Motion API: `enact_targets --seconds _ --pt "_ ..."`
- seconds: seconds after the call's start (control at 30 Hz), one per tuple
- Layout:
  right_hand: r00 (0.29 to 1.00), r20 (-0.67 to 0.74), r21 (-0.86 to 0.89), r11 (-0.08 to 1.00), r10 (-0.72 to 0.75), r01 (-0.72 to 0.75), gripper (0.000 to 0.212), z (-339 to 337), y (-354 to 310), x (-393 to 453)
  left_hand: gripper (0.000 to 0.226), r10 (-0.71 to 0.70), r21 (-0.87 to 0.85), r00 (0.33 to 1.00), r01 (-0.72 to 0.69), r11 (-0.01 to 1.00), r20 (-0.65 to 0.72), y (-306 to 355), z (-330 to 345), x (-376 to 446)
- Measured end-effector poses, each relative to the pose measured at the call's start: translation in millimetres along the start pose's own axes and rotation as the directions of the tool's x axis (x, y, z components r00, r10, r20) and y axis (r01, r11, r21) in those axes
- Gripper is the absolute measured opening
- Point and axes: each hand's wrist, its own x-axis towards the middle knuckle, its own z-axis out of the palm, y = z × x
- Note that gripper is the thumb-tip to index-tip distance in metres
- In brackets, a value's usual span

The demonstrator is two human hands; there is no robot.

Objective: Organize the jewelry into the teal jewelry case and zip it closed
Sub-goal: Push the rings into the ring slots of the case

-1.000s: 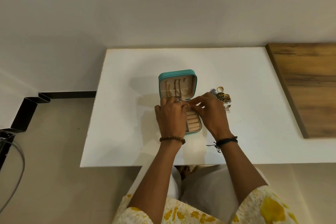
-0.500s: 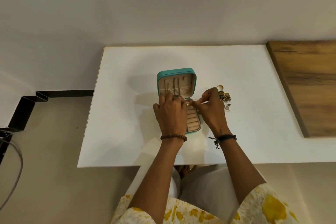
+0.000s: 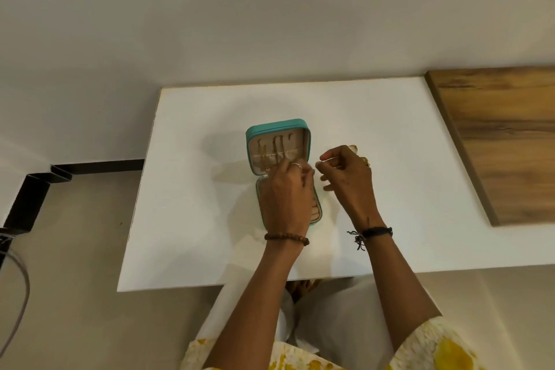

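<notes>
One teal jewelry case (image 3: 277, 126) is seen lying open on one white table (image 3: 390, 189), with one wooden board (image 3: 498, 141) to the far right. Three or so chains (image 3: 274, 146) are counted hanging in the far lid; an exact count is not allowed by the blur. Two hands are seen, the left hand (image 3: 285, 198) and the right hand (image 3: 348, 177), each with one wristband.

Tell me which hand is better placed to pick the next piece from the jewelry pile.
Probably the right hand: it hovers directly beside the jewelry pile, while the left hand is over the teal case.
</notes>
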Motion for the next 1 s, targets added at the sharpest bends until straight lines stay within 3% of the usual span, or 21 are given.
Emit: enact_targets --seconds 0.13,0.27,0.4,0.6,0.67,0.77,0.87,1.0 --pt "0.988 -0.152 -0.018 1.0 -0.009 0.006 0.003 -16 4 7 0.016 0.033 -0.098 0.992 -0.021 0.995 0.118 28 18 8" --pt "0.937 -0.343 -0.279 0.96 -0.065 -0.036 0.011 -34 13 26 0.023 0.08 0.01 0.971 -0.084 0.996 0.227 44 44 22" --pt "0.947 -0.319 -0.492 0.861 -0.04 -0.129 0.02 -36 24 50 0.023 0.072 0.099 0.958 -0.103 0.99 0.278 51 58 37" --pt "0.952 -0.299 -0.648 0.747 -0.066 -0.152 0.021 -29 31 68 0.025 0.026 0.038 0.952 -0.039 0.999 0.305 50 68 47" --pt "0.953 -0.283 -0.642 0.759 -0.105 -0.107 0.02 -29 25 67 0.025 0.017 -0.022 0.955 -0.011 1.0 0.296 53 61 44" --pt "0.96 -0.237 -0.473 0.881 -0.15 0.021 0.013 -34 5 53 0.02 -0.037 -0.17 0.963 0.085 0.982 0.267 54 36 37" --pt "0.971 -0.107 -0.371 0.915 -0.213 0.16 0.01 -34 -12 17 0.015 -0.173 -0.367 0.958 0.25 0.896 0.231 41 4 21" --pt "0.983 0.044 -0.301 0.936 -0.178 0.183 0.012 -21 -15 -28 0.012 -0.285 -0.34 0.937 0.34 0.877 0.201 6 -24 0"
